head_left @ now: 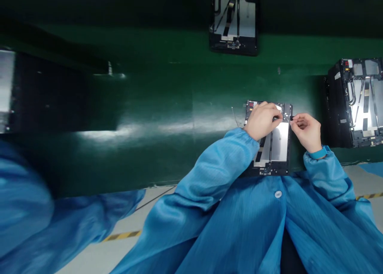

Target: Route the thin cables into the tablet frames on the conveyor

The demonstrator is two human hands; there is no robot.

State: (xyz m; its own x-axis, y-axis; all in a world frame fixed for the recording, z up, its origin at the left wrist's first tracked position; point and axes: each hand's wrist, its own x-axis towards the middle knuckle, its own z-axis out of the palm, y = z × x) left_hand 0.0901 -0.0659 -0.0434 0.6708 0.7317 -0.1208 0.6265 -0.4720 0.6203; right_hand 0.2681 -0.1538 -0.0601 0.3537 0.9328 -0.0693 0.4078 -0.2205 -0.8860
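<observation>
An opened tablet lies on the green table close to my body, its inside with silver plates and dark ribbon cables facing up. My left hand rests over its upper part, fingers bent and pinched near the upper right area. At the tablet's upper right edge, my right hand has thumb and forefinger pinched together. Anything between the fingers of either hand is too small or hidden to name. A blue band circles my right wrist. Beside my left wrist a thin wire sticks up.
To the right stands a stack of opened tablets. Another opened tablet lies at the far side of the green table. At the left edge is a dark stack; a person in a blue sleeve is below it.
</observation>
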